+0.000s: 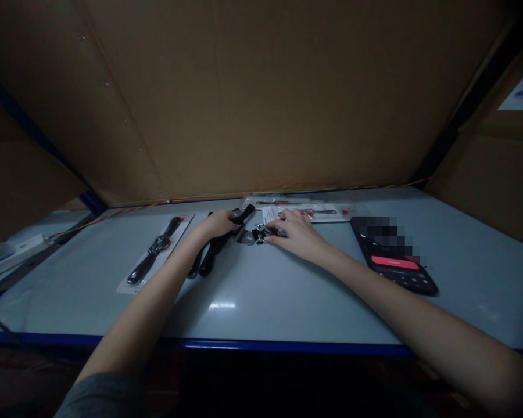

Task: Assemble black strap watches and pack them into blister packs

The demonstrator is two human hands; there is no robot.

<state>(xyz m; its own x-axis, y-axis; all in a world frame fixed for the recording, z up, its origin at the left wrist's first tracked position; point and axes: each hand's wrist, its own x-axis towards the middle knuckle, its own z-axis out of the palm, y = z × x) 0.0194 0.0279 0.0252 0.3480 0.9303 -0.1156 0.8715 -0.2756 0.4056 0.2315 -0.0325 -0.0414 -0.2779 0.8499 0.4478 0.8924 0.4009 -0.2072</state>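
My left hand (220,225) is closed over a loose black two-handled tool (210,256), shaped like a spokeshave; its fingers are partly hidden. Another black handle lies under that hand and wrist. With thumb and forefinger, my right hand (297,233) pinches at a small dark metal part (261,235) on the table between the hands. Left of my left forearm, a similar black two-handled tool (157,249) lies sealed in clear plastic on a white card.
Several flat card-and-plastic packs (331,213) lie along the back of the grey table (287,307). A phone (396,264) with a red bar on its screen is at right. Cardboard walls (261,104) enclose the back and sides. A white power strip (15,252) sits far left.
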